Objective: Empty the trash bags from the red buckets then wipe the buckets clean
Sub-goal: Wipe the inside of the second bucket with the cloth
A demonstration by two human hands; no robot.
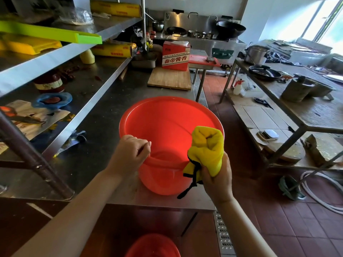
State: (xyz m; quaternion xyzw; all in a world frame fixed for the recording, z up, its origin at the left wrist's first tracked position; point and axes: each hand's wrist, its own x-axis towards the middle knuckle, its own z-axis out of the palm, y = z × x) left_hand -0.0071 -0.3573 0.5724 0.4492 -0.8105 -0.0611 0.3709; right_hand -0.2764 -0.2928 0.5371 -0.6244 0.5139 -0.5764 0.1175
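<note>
A red bucket (pixel 167 119) stands upright on the steel counter (pixel 104 130), with no bag visible inside it. My left hand (pixel 130 154) grips the bucket's near rim, fingers curled over the edge. My right hand (pixel 217 178) holds a bunched yellow cloth (pixel 206 147) with black trim against the rim's near right side. A second red bucket (pixel 152 246) shows partly at the bottom edge, on the floor below the counter.
A wooden board (pixel 169 79) and a red carton (pixel 175 55) sit farther along the counter. Shelves on the left hold cling-film rolls (pixel 113 50), a jar and papers. A cluttered table (pixel 311 108) stands to the right across a tiled aisle, and hoses lie on the floor.
</note>
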